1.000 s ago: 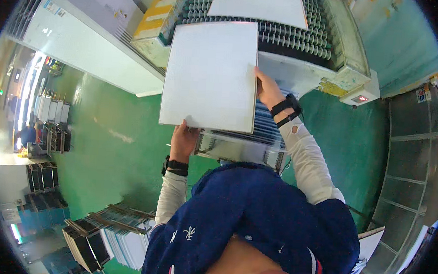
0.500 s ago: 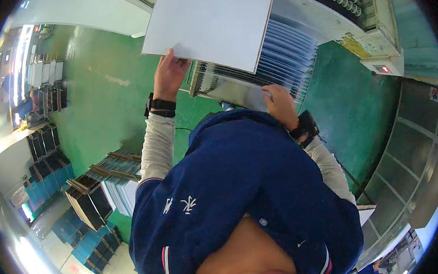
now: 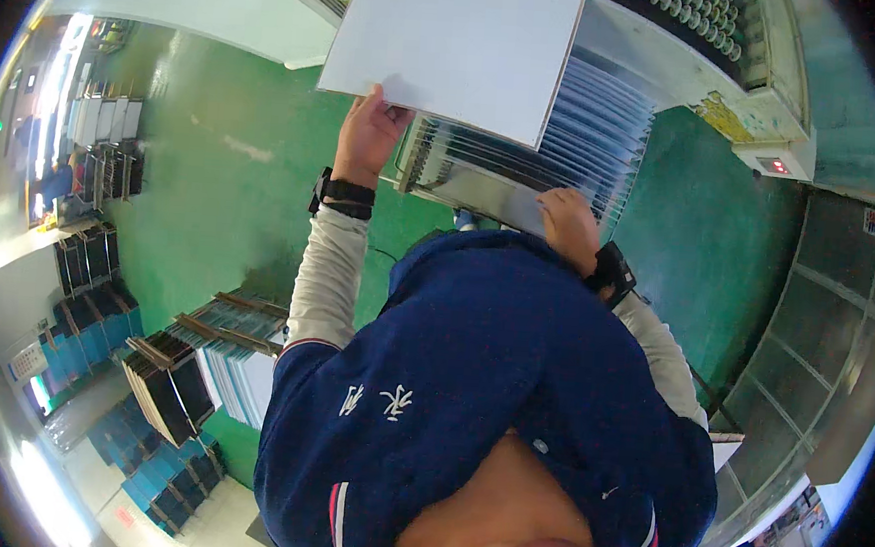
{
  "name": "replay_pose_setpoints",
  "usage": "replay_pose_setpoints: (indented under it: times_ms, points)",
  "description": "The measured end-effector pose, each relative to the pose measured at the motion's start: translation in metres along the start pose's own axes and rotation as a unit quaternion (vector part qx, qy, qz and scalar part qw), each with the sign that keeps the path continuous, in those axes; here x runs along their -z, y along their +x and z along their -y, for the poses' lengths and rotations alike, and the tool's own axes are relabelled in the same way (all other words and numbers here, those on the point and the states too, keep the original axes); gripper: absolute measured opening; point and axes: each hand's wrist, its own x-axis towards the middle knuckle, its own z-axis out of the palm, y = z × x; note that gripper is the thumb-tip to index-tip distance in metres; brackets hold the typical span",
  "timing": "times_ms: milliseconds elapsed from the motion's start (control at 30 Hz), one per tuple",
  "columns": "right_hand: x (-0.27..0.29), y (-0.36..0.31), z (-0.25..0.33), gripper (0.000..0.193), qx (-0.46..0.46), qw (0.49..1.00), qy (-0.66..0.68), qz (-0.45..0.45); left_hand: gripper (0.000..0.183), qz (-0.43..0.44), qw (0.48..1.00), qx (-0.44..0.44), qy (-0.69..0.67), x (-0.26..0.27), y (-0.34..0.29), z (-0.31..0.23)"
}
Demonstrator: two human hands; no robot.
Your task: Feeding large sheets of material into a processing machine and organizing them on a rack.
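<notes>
A large white flat panel (image 3: 451,49) lies level over the far left part of a rack of closely spaced sheets (image 3: 598,113). My left hand (image 3: 371,139) grips the panel's near left corner, thumb on top and fingers underneath. The panel's far edge runs out of view. At the rack's near side, my right hand (image 3: 569,226) has its fingers curled over the front edge; what they hold, if anything, is hidden. Black bands with small devices sit on both wrists.
A machine with rows of rollers (image 3: 689,13) stands beyond the rack, with a small display box (image 3: 773,162) at its right corner. Loaded racks of panels (image 3: 242,362) stand at left on the green floor (image 3: 202,189). A framed grey partition (image 3: 817,297) stands at right.
The whole view has shifted a little, so panel, rack and machine sit further right. My left hand keeps its grip on the panel. My right hand's fingers are more curled at the rack's edge.
</notes>
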Motion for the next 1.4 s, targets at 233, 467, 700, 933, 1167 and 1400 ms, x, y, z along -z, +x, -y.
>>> replay_pose_setpoints:
  times_ms: [233, 467, 700, 933, 1167, 1400]
  points:
    - [-0.007, 0.005, 0.006, 0.025, -0.057, 0.997, 0.03, -0.031, 0.019, -0.004, 1.0, 0.01, -0.022, 0.003, 0.006, 0.001]
    - [-0.017, 0.011, 0.005, 0.016, -0.052, 0.996, -0.063, 0.032, 0.018, 0.001, 1.0, 0.009, 0.01, -0.012, 0.009, -0.001]
    - [-0.025, 0.008, 0.004, 0.016, -0.087, 0.994, -0.013, 0.065, 0.017, 0.009, 1.0, 0.014, -0.004, -0.021, 0.016, 0.0]
    - [-0.047, 0.006, -0.018, 0.015, -0.063, 0.997, 0.02, 0.046, 0.017, -0.002, 1.0, 0.023, 0.012, -0.029, 0.026, -0.002]
    - [-0.037, 0.032, -0.004, 0.016, -0.116, 0.986, 0.023, 0.121, 0.017, -0.003, 1.0, -0.004, 0.007, -0.032, 0.03, -0.001]
    - [-0.018, 0.039, -0.005, 0.011, -0.13, 0.982, 0.057, 0.126, 0.023, 0.075, 0.974, -0.105, 0.185, -0.026, 0.021, -0.024]
